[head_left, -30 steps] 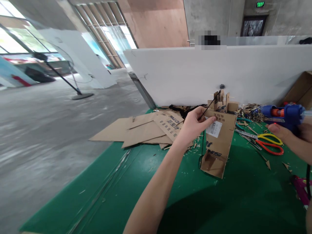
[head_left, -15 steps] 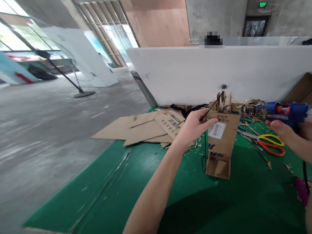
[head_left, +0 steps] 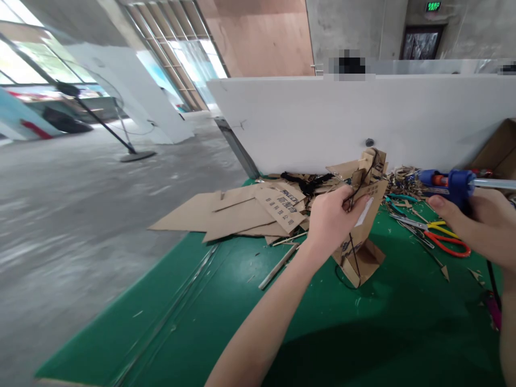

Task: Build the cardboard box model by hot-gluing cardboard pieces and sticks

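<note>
My left hand (head_left: 331, 217) is closed on the upper side of a folded cardboard model (head_left: 375, 194), fingers and thumb pinching it near a white label. A black cord (head_left: 355, 255) runs past the fingers and hangs down the model's front. The model is turned at an angle, and its open lower tray (head_left: 370, 259) faces me. On the right, my right hand (head_left: 479, 221) is wrapped round a blue hot glue gun (head_left: 459, 185), nozzle toward the model but apart from it. A clear glue stick (head_left: 495, 183) sticks out behind.
Scissors with red and yellow handles (head_left: 447, 247) lie below the glue gun, among cardboard scraps. Flat cardboard sheets (head_left: 237, 212) are piled to the left on the green table (head_left: 226, 317). A white partition (head_left: 290, 123) stands behind. A thin strip (head_left: 278, 267) lies left of the model.
My left hand has turned the cardboard model, which faced me squarely before, and now grips its side. The glue gun has come left and turned, bringing its glue stick into view. A strip on the table is uncovered.
</note>
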`<control>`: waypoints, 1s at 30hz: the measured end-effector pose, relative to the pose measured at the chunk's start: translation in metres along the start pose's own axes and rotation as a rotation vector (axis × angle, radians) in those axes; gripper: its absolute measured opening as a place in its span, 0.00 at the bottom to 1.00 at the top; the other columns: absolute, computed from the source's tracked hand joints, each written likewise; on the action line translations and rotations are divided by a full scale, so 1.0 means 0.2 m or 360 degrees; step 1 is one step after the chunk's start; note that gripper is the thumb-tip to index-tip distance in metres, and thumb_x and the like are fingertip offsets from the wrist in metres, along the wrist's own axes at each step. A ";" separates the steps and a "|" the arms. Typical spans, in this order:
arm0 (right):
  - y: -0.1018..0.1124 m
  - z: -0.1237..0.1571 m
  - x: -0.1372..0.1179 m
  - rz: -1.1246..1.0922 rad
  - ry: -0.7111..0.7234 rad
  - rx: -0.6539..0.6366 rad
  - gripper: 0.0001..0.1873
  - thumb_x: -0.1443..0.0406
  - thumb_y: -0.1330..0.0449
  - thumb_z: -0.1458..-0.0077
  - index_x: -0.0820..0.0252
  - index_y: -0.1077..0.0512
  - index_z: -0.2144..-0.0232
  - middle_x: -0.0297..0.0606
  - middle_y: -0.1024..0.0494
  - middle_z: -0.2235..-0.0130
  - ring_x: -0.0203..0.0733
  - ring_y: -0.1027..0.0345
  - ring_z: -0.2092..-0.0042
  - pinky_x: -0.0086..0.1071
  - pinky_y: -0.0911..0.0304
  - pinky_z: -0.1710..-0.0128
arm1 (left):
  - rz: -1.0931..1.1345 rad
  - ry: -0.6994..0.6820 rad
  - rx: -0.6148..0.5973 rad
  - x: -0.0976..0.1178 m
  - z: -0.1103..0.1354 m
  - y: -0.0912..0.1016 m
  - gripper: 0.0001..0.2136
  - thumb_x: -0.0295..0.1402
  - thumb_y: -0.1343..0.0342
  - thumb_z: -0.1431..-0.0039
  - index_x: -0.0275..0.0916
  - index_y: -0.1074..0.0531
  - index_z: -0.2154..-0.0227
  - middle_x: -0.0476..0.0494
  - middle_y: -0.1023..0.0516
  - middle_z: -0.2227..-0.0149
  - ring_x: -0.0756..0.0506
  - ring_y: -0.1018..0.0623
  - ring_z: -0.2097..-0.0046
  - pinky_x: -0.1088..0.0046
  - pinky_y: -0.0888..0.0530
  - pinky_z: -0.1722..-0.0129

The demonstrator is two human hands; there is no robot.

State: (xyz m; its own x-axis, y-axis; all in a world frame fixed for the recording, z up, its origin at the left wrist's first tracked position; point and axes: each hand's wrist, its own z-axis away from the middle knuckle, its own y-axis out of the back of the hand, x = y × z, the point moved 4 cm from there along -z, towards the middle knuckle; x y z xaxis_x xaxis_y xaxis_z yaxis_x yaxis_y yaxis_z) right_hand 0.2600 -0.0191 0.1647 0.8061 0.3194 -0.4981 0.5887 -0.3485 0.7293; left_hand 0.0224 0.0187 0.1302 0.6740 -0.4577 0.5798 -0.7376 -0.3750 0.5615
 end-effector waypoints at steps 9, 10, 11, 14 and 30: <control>-0.07 -0.01 -0.08 0.0172 0.0049 -0.0047 0.25 0.45 0.47 0.39 0.58 0.26 0.69 0.38 0.24 0.75 0.45 0.32 0.72 0.35 0.42 0.72 | -0.0023 0.0001 0.0017 0.01 0.01 -0.01 0.22 0.42 0.44 0.41 0.42 0.50 0.82 0.54 0.46 0.84 0.51 0.45 0.79 0.72 0.49 0.76; -0.08 -0.01 -0.09 0.0209 0.0078 -0.0023 0.24 0.45 0.48 0.38 0.57 0.25 0.66 0.38 0.24 0.74 0.45 0.32 0.72 0.35 0.43 0.72 | -0.0022 0.0008 0.0015 0.01 0.01 -0.01 0.22 0.42 0.44 0.41 0.42 0.50 0.82 0.54 0.46 0.84 0.51 0.45 0.79 0.72 0.49 0.76; -0.09 0.00 -0.09 0.0248 0.0118 0.0012 0.24 0.45 0.48 0.38 0.57 0.25 0.65 0.38 0.24 0.74 0.46 0.31 0.72 0.34 0.43 0.73 | -0.0025 0.0016 0.0013 0.02 0.01 -0.01 0.22 0.42 0.45 0.41 0.42 0.50 0.81 0.54 0.46 0.83 0.51 0.45 0.79 0.72 0.49 0.76; -0.12 0.00 -0.11 0.0321 0.0236 0.0118 0.22 0.47 0.48 0.38 0.56 0.26 0.67 0.38 0.26 0.76 0.45 0.32 0.74 0.33 0.45 0.73 | -0.0043 0.0031 0.0004 0.03 0.01 -0.01 0.21 0.42 0.45 0.41 0.42 0.50 0.81 0.54 0.46 0.83 0.51 0.45 0.78 0.72 0.49 0.75; -0.19 -0.01 -0.13 0.0264 0.0340 0.0159 0.24 0.46 0.49 0.37 0.58 0.26 0.67 0.38 0.26 0.76 0.45 0.32 0.75 0.33 0.46 0.75 | -0.0080 -0.0005 0.0031 0.02 0.02 -0.02 0.20 0.39 0.46 0.40 0.42 0.49 0.81 0.53 0.43 0.83 0.51 0.45 0.79 0.71 0.50 0.75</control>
State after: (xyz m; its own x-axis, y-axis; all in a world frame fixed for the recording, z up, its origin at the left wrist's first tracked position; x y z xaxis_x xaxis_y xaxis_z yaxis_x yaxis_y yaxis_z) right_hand 0.2161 -0.0119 0.1505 0.8674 0.4255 -0.2580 0.4614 -0.4933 0.7374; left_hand 0.0272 0.0147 0.1280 0.7101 -0.4402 0.5495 -0.7036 -0.4132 0.5781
